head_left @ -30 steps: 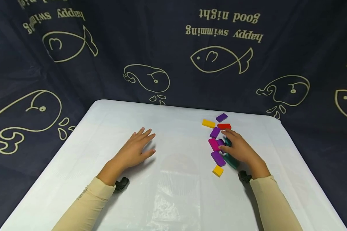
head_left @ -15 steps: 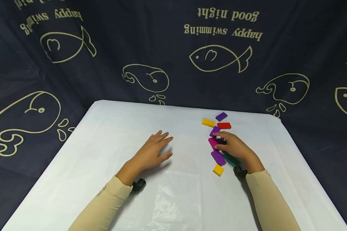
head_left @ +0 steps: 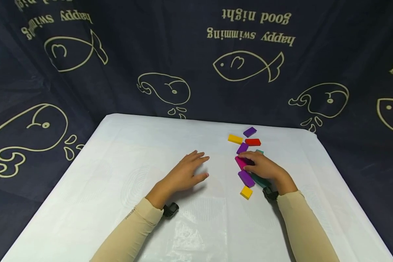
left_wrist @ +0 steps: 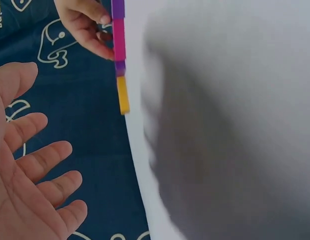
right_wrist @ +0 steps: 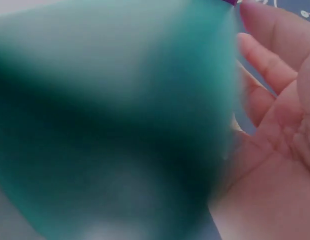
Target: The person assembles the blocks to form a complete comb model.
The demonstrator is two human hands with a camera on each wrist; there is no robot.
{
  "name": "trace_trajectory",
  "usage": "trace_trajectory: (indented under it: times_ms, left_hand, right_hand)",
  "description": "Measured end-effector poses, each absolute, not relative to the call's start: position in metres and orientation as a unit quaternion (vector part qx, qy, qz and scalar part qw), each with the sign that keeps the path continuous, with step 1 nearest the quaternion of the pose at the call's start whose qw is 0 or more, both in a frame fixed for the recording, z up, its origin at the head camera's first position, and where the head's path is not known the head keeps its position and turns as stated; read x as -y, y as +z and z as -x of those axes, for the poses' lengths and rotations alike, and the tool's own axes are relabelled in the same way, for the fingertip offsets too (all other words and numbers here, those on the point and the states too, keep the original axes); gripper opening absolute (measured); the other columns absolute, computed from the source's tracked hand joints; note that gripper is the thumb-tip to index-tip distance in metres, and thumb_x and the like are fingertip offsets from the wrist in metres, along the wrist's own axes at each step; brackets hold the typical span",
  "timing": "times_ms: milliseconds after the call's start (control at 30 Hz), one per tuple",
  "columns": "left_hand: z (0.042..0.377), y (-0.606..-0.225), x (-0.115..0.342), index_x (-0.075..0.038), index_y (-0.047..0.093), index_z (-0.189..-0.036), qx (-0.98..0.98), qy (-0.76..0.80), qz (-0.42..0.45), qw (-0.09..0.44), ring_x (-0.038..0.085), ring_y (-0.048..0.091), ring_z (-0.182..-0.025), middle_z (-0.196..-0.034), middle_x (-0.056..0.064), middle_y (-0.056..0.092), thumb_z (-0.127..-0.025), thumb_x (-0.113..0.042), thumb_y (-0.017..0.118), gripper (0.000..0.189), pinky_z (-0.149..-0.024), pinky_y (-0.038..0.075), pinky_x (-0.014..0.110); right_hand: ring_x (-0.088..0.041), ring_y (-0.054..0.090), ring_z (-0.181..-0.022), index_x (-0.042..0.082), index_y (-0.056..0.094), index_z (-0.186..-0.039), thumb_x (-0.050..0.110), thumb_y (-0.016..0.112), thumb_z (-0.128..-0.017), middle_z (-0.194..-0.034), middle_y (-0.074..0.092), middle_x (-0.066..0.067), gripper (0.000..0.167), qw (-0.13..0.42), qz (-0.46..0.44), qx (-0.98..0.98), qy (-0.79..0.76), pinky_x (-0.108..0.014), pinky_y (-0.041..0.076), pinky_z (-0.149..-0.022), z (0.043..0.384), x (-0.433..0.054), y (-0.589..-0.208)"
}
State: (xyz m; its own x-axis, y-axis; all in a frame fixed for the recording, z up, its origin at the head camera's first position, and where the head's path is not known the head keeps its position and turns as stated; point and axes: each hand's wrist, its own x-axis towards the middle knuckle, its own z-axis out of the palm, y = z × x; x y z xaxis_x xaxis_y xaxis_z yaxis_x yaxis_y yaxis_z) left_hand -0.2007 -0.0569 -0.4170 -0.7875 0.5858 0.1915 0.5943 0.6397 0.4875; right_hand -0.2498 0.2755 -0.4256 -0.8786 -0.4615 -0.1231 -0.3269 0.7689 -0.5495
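Note:
My right hand (head_left: 263, 167) is over a group of coloured blocks at the right of the table. Its thumb and index finger stand at the two ends of a magenta block (head_left: 240, 163), pinching it where it lies. A dark green block (head_left: 260, 181) lies under the wrist, large and blurred in the right wrist view. Purple blocks (head_left: 246, 179) (head_left: 242, 148) lie near the magenta one. What sits under the palm is hidden. My left hand (head_left: 183, 173) hovers over the table left of the blocks, fingers spread, holding nothing; its palm (left_wrist: 25, 195) shows in the left wrist view.
Two yellow blocks (head_left: 246, 193) (head_left: 235, 139), a red block (head_left: 253, 142) and another purple block (head_left: 250, 131) lie around the group. A teal block (head_left: 259, 151) peeks out behind the right hand. Dark printed cloth (head_left: 196, 94) hangs behind the white table (head_left: 150, 134).
My left hand has moved right, towards the blocks. My right hand has shifted left and lowered, its thumb and index finger coming to the magenta block. The blocks have stayed in place.

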Motion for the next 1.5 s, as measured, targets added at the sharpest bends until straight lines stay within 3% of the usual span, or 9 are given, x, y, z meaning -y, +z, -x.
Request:
trace_trajectory:
  times_ms: [233,567,1000,1300,1500]
  left_hand:
    - [0.204,-0.42,0.036,-0.011,0.049,-0.146,0.888,-0.31,0.338,-0.02,0.034,0.029,-0.145,-0.152,0.013,0.043,-0.097,-0.037,0.061,0.057,-0.118,0.025,0.047]
    - [0.21,-0.431,0.002,-0.01,0.05,-0.146,0.877,-0.333,0.343,-0.059,0.023,0.042,-0.138,-0.147,0.008,0.048,-0.098,-0.035,0.061,0.056,-0.116,0.03,0.036]
    - [0.2,-0.428,-0.046,-0.018,0.046,-0.15,0.893,-0.218,0.383,-0.093,0.02,0.045,-0.132,-0.144,0.005,0.05,-0.098,-0.039,0.06,0.058,-0.11,0.039,0.036]
    - [0.202,-0.433,-0.058,-0.026,0.037,-0.155,0.909,-0.123,0.38,-0.121,0.023,0.039,-0.138,-0.151,0.008,0.043,-0.095,-0.027,0.061,0.064,-0.112,0.036,0.037]
    - [0.203,-0.436,-0.061,-0.028,0.039,-0.154,0.913,-0.068,0.388,-0.102,0.024,0.039,-0.137,-0.15,0.006,0.043,-0.094,-0.027,0.062,0.064,-0.11,0.039,0.036]
  right_hand:
    - [-0.043,0.037,-0.134,0.003,0.053,-0.142,0.012,0.067,-0.094,-0.145,0.048,-0.021,0.05,0.125,0.213,-0.931,-0.267,-0.062,0.035,-0.107,0.253,-0.276,-0.427]
    - [-0.043,0.035,-0.134,0.003,0.055,-0.141,0.016,0.067,-0.094,-0.143,0.047,-0.021,0.05,0.128,0.207,-0.933,-0.264,-0.064,0.034,-0.106,0.254,-0.276,-0.43]
    - [-0.042,0.039,-0.13,0.002,0.058,-0.138,0.014,0.068,-0.094,-0.139,0.05,-0.02,0.046,0.117,0.222,-0.929,-0.272,-0.064,0.035,-0.106,0.254,-0.277,-0.43]
    - [-0.043,0.036,-0.133,0.001,0.058,-0.137,0.011,0.065,-0.095,-0.14,0.05,-0.021,0.044,0.122,0.218,-0.929,-0.272,-0.066,0.028,-0.109,0.255,-0.276,-0.43]
    - [-0.044,0.035,-0.133,0.001,0.057,-0.137,0.011,0.065,-0.094,-0.14,0.049,-0.022,0.045,0.12,0.216,-0.93,-0.272,-0.066,0.028,-0.109,0.253,-0.275,-0.428]
